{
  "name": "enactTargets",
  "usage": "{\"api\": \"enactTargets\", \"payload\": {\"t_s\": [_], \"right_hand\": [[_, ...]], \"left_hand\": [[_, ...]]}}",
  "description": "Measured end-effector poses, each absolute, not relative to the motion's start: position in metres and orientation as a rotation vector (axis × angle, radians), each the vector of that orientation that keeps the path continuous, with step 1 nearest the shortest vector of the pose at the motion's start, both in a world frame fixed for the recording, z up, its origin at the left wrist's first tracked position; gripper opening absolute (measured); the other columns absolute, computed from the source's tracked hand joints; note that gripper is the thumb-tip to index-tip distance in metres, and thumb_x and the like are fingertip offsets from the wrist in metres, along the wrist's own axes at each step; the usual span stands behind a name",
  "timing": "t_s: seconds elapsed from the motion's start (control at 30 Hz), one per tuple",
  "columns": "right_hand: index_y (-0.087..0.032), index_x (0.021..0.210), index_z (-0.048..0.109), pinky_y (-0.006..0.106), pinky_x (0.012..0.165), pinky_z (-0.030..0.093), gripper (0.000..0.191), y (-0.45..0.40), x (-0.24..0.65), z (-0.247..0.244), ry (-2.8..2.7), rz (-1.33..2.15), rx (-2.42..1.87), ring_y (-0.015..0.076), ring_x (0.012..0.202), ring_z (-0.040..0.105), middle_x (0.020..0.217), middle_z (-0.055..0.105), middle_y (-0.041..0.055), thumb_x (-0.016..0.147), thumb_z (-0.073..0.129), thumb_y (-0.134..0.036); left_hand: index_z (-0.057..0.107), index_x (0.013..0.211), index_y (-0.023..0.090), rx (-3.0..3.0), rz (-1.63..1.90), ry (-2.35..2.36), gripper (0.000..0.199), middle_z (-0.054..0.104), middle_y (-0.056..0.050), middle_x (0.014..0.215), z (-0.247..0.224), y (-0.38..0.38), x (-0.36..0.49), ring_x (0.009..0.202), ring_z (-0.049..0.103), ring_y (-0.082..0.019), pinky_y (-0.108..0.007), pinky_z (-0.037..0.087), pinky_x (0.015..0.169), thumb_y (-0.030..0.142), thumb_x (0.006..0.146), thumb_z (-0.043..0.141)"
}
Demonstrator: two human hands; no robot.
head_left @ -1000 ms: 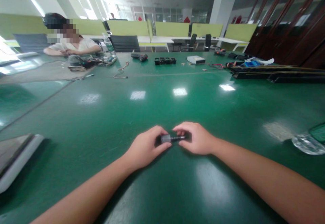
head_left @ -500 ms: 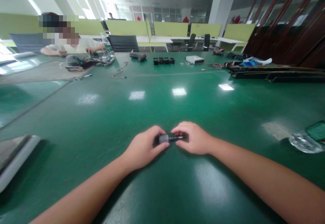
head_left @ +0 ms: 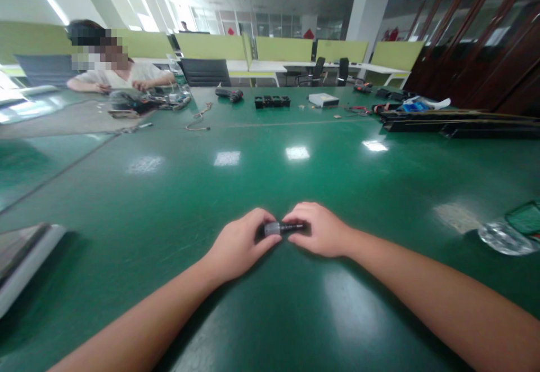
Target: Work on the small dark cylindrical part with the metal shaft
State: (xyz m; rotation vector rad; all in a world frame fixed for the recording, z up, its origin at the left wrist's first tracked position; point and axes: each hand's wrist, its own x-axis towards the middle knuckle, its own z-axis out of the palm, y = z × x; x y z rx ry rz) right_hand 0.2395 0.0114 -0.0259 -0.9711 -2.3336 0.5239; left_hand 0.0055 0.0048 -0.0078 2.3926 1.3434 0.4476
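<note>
A small cylindrical part (head_left: 272, 229) lies sideways just above or on the green table, between my two hands. Its left body is grey with a dark end; a thinner, ribbed black shaft runs to the right. My left hand (head_left: 242, 245) is closed on the grey body, thumb in front and fingers behind. Around the black shaft curl the thumb and fingers of my right hand (head_left: 318, 230), the tip reaching toward the palm. Exactly where the right fingers touch it is hard to see.
The glossy green table (head_left: 253, 186) bears a pale-edged flat object (head_left: 34, 259) at left and a clear glass dish (head_left: 502, 240) at right. Far back are a black block (head_left: 272, 102), a white box (head_left: 323, 100), and long black strips (head_left: 459, 123). A person (head_left: 122, 74) sits opposite.
My right hand has shifted very slightly left along the shaft. My left hand keeps its place on the part. Across the table, the person's hand has moved a little.
</note>
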Motion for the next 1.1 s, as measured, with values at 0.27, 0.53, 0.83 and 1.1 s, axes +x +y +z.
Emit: {"api": "enactTargets", "payload": {"t_s": [0.27, 0.53, 0.83, 1.1], "right_hand": [[-0.019, 0.107, 0.067, 0.033, 0.084, 0.043, 0.026, 0.0129, 0.2378, -0.0260, -2.334, 0.522, -0.969, 0.0193, 0.092, 0.060, 0.100, 0.069, 0.0050, 0.082, 0.071, -0.023], [-0.019, 0.099, 0.068, 0.032, 0.082, 0.041, 0.014, 0.0141, 0.2362, -0.0259, -2.333, 0.541, -0.973, 0.0177, 0.088, 0.060, 0.093, 0.069, 0.0037, 0.086, 0.069, -0.025], [-0.018, 0.094, 0.069, 0.030, 0.079, 0.041, 0.009, 0.0147, 0.2369, -0.0257, -2.316, 0.553, -0.973, 0.0163, 0.082, 0.059, 0.087, 0.068, 0.0026, 0.086, 0.069, -0.023], [-0.018, 0.091, 0.070, 0.030, 0.077, 0.041, 0.007, 0.0145, 0.2378, -0.0252, -2.323, 0.543, -0.964, 0.0161, 0.080, 0.058, 0.085, 0.067, 0.0022, 0.086, 0.069, -0.023]], "left_hand": [[0.061, 0.107, 0.025, 2.400, 0.440, 1.384, 0.028, 0.070, -0.002, 0.099, -0.0070, 0.0049, 0.0093, 0.084, 0.066, -0.021, -0.031, 0.048, 0.073, 0.047, 0.091, 0.056], [0.061, 0.106, 0.026, 2.415, 0.477, 1.357, 0.025, 0.069, 0.000, 0.099, -0.0076, 0.0046, 0.0092, 0.085, 0.066, -0.020, -0.030, 0.047, 0.074, 0.046, 0.091, 0.059], [0.061, 0.107, 0.026, 2.418, 0.456, 1.363, 0.027, 0.069, 0.000, 0.099, -0.0084, 0.0045, 0.0080, 0.085, 0.067, -0.021, -0.030, 0.047, 0.074, 0.048, 0.090, 0.059], [0.062, 0.106, 0.026, 2.401, 0.458, 1.361, 0.028, 0.069, -0.001, 0.100, -0.0064, 0.0039, 0.0086, 0.086, 0.067, -0.021, -0.031, 0.049, 0.074, 0.049, 0.090, 0.059]]}}
